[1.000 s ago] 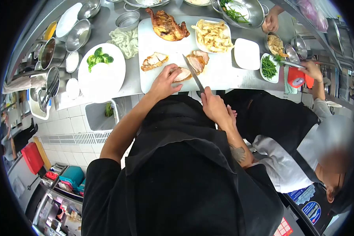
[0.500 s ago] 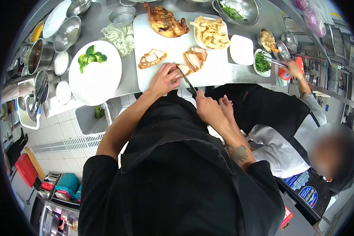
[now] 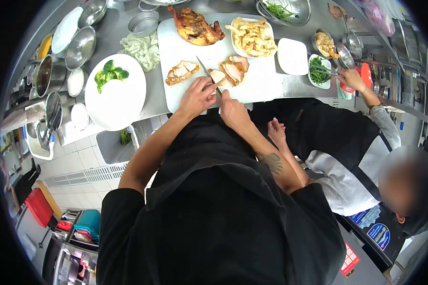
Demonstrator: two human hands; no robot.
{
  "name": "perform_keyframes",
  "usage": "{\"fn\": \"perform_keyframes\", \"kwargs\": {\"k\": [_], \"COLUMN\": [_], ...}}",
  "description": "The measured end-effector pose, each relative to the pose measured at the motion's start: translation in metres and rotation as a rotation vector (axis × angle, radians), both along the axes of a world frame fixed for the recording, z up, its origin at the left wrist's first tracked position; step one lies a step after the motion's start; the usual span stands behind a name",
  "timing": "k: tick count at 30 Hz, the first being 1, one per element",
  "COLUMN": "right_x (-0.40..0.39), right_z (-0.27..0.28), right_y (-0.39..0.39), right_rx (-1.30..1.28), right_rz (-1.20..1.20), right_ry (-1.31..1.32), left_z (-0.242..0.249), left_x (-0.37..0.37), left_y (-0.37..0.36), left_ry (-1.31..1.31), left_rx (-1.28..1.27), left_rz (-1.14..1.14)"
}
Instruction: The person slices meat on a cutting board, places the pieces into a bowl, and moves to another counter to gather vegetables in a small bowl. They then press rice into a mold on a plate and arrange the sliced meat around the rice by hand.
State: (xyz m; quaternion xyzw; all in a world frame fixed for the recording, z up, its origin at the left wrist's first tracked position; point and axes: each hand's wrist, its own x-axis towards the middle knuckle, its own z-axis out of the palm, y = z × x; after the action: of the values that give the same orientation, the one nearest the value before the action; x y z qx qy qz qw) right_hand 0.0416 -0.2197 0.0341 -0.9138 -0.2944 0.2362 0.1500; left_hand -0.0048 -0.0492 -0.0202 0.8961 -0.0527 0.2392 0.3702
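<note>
My right hand (image 3: 234, 110) is wrapped round the handle of a knife (image 3: 206, 69), whose blade points up and away to the left over the white cutting board (image 3: 266, 88). Beside the blade, my left hand (image 3: 198, 96) has its fingers curled on a piece of chicken, mostly hidden under them. A cut slice (image 3: 217, 77) lies just right of the blade. Sliced chicken pieces sit on both sides, one portion (image 3: 181, 72) to the left and another (image 3: 235, 70) to the right. A roasted chicken part (image 3: 196, 28) rests at the board's far edge.
A square dish (image 3: 253, 38) of pale strips stands on the board's far right. Left of the board are a crumpled cloth (image 3: 140, 50) and a white plate (image 3: 121, 111) with broccoli (image 3: 110, 76). At right, a co-worker's hand (image 3: 351, 79) holds tongs over a dish of greens (image 3: 319, 71).
My right hand has moved left, and the knife blade has advanced away from me past my left fingers. My left hand stays nearly in place. The co-worker's tongs have shifted slightly.
</note>
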Motion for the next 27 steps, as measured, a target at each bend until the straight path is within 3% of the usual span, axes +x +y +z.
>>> {"fn": "perform_keyframes", "kwargs": {"k": [8,15,20,27], "right_x": [-0.005,-0.001,-0.003,0.016], "right_z": [0.076,0.076,0.069,0.06], "right_y": [-0.036,-0.066,-0.069,-0.07], "right_rx": [0.013,-0.015,0.001,-0.112], "right_rz": [-0.125,-0.161,-0.15,-0.022], "right_ry": [0.08,0.074,0.069,-0.003], "left_z": [-0.001,0.02,0.0,0.019], "left_x": [-0.009,0.014,0.008,-0.007], "left_y": [-0.005,-0.015,-0.005,-0.006], "left_ry": [0.123,0.216,0.219,0.218], "left_rx": [-0.015,0.125,0.101,0.008], "left_rz": [0.167,0.198,0.06,0.107]}}
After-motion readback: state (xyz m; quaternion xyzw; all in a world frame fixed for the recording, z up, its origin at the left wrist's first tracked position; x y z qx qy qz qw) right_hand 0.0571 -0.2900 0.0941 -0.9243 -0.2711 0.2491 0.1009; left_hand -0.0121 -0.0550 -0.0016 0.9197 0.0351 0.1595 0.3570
